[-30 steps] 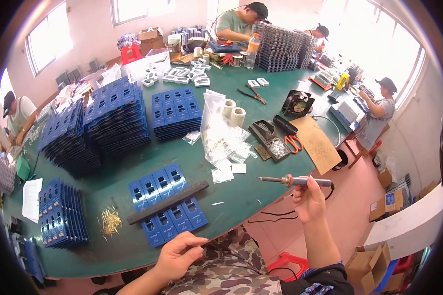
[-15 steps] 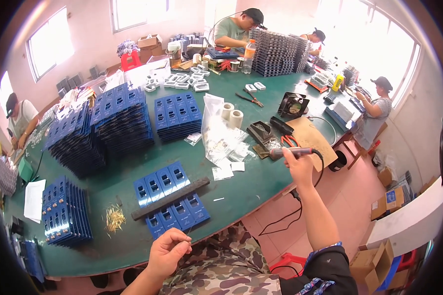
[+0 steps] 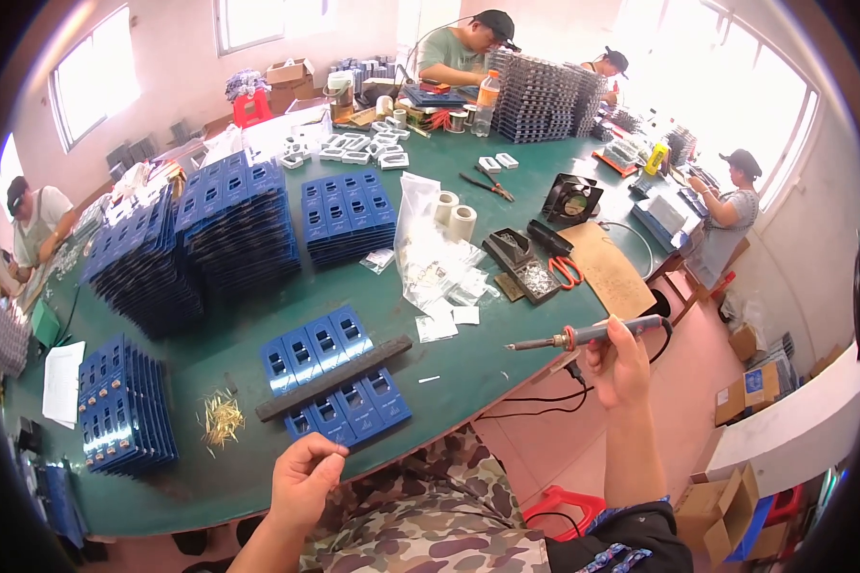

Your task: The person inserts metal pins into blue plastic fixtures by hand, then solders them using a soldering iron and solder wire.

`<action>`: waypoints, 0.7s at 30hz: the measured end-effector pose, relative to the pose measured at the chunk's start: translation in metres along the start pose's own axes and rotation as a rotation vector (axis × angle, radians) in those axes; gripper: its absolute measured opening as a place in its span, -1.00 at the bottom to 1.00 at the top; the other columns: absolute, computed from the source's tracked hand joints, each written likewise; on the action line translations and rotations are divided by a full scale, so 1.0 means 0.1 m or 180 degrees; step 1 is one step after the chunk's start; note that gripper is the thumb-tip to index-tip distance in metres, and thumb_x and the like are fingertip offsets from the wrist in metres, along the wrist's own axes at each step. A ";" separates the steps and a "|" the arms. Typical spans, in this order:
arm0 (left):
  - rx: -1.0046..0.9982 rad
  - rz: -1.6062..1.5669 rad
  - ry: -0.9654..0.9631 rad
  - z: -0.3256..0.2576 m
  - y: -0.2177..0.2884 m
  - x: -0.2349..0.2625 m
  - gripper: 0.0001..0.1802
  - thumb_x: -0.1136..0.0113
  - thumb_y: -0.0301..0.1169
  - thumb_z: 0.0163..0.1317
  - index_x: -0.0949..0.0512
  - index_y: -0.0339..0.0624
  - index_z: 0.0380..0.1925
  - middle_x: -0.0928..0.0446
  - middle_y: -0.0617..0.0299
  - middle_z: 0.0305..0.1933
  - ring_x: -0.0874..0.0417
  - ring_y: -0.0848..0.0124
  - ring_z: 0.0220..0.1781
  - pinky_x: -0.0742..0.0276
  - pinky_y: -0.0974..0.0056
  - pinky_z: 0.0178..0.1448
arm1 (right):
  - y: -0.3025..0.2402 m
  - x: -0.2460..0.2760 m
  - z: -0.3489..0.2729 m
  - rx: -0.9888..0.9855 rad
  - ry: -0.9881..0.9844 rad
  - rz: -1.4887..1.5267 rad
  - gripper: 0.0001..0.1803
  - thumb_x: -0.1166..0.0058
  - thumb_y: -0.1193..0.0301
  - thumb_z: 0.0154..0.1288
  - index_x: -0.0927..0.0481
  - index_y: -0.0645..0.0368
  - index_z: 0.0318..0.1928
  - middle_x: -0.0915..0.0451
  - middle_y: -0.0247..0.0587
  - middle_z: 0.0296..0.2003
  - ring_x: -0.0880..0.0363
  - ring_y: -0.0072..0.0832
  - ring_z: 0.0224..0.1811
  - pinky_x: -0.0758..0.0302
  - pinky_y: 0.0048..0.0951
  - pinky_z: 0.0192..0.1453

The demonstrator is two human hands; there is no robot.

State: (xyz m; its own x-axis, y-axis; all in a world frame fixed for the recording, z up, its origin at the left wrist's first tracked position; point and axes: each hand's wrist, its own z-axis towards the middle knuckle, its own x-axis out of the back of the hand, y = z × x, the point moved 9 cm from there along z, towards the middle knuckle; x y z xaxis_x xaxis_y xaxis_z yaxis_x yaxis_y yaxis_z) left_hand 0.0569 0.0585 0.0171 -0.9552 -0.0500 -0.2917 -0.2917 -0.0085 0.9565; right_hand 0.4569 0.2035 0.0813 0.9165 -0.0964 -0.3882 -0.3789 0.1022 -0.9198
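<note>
My right hand point(image 3: 621, 368) grips a soldering iron point(image 3: 583, 334) past the table's near edge, its metal tip pointing left over the green top. Near the front edge, my left hand point(image 3: 303, 480) is closed in a pinch; whatever is between its fingertips is too small to make out. Just beyond those fingers lies a panel of blue circuit boards point(image 3: 363, 406) with rectangular cutouts. Across its middle rests a dark bar point(image 3: 334, 379). Left of the panel is a small heap of thin brass-coloured pins point(image 3: 222, 420).
Tall stacks of blue panels point(image 3: 234, 220) stand at the left. A soldering stand point(image 3: 521, 267), red-handled scissors point(image 3: 566, 273) and a small fan point(image 3: 571, 198) are at the right, beside plastic bags point(image 3: 425, 253). Pliers point(image 3: 487, 186) lie farther back. Several co-workers sit around the table.
My right hand has brought the soldering iron away from the stand, nearer to me and rightward; its tip now shows. My left hand has shifted slightly left.
</note>
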 end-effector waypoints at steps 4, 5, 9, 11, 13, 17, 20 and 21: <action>0.0128 0.0065 0.0142 0.00 0.04 0.05 -0.80 -0.07 -0.57 0.35 -0.54 -0.29 -0.04 -0.45 0.36 -0.39 -0.43 0.64 -0.43 -0.35 0.53 -0.36 | 0.14 -0.12 -0.09 -0.0173 -0.0198 0.0359 -0.81 -0.12 0.29 0.39 -0.59 0.15 -0.30 -0.60 -0.31 -0.49 -0.50 -0.59 -0.56 -0.37 -0.60 -0.52; 0.0131 0.0075 0.0185 0.01 0.06 0.07 -0.80 -0.07 -0.57 0.35 -0.54 -0.29 -0.04 -0.45 0.36 -0.39 -0.43 0.64 -0.43 -0.35 0.53 -0.36 | 0.17 -0.17 -0.10 -0.0217 -0.0284 0.0428 -0.80 -0.11 0.29 0.39 -0.59 0.17 -0.29 -0.61 -0.28 -0.47 -0.50 -0.58 -0.56 -0.40 -0.59 -0.51; -0.0131 0.0419 0.0211 0.09 0.23 0.09 -0.86 -0.08 -0.56 0.36 -0.55 -0.29 -0.12 -0.44 0.34 -0.34 -0.45 0.64 -0.37 -0.39 0.49 -0.34 | 0.38 -0.32 -0.13 -0.0303 -0.0580 0.0569 -0.81 -0.12 0.35 0.35 -0.57 0.24 -0.19 -0.61 -0.20 -0.42 -0.54 -0.54 -0.52 -0.47 -0.57 -0.47; 0.0036 0.0691 0.0134 0.17 0.18 0.09 -0.89 -0.09 -0.54 0.36 -0.55 -0.27 -0.16 -0.44 0.36 -0.35 -0.44 0.64 -0.38 -0.38 0.48 -0.33 | 0.45 -0.41 -0.20 -0.0381 -0.0844 0.0441 -0.75 -0.12 0.41 0.29 -0.53 0.27 -0.07 -0.62 -0.13 -0.38 -0.58 -0.48 -0.49 -0.51 -0.53 -0.43; 0.0070 0.0722 0.0139 0.20 0.17 0.09 -0.90 -0.10 -0.52 0.37 -0.56 -0.26 -0.17 -0.45 0.37 -0.37 -0.43 0.64 -0.39 -0.37 0.48 -0.32 | 0.57 -0.38 -0.20 -0.0502 -0.0993 0.0432 -0.69 -0.11 0.45 0.26 -0.49 0.26 0.00 -0.62 -0.10 -0.35 -0.61 -0.45 -0.42 -0.53 -0.52 -0.38; 0.0176 0.0603 0.0261 0.23 0.09 0.16 -0.91 -0.12 -0.52 0.37 -0.57 -0.26 -0.19 -0.46 0.37 -0.38 -0.43 0.64 -0.41 -0.38 0.48 -0.33 | 0.53 -0.19 0.07 0.0079 -0.0718 0.0287 -0.71 -0.12 0.54 0.21 -0.53 0.25 -0.02 -0.60 -0.11 -0.23 -0.60 -0.46 -0.30 -0.52 -0.47 -0.29; 0.0284 0.0606 0.0250 0.24 0.02 0.16 -0.91 -0.13 -0.52 0.36 -0.57 -0.26 -0.20 -0.47 0.36 -0.38 -0.43 0.63 -0.42 -0.39 0.48 -0.33 | 0.21 -0.50 0.06 0.2181 -0.1207 -0.3052 -0.65 -0.14 0.69 0.08 -0.62 0.17 -0.08 -0.52 -0.14 -0.26 -0.56 -0.42 -0.32 -0.52 -0.40 -0.27; 0.0312 0.0660 0.0232 0.26 0.00 0.15 -0.91 -0.13 -0.52 0.36 -0.58 -0.26 -0.20 -0.47 0.36 -0.37 -0.44 0.62 -0.42 -0.39 0.48 -0.34 | 0.20 -0.48 0.11 0.2191 -0.1170 -0.3078 -0.65 -0.14 0.69 0.08 -0.62 0.17 -0.08 -0.52 -0.14 -0.26 -0.56 -0.42 -0.32 -0.52 -0.40 -0.27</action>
State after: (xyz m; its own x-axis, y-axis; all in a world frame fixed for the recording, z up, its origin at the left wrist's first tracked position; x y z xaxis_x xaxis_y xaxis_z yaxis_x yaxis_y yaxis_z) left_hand 0.0417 0.0838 0.0127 -0.9900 -0.1125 -0.0846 -0.0966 0.1064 0.9896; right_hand 0.4070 0.2207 0.0820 0.8056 -0.1497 0.5732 0.5162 0.6523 -0.5550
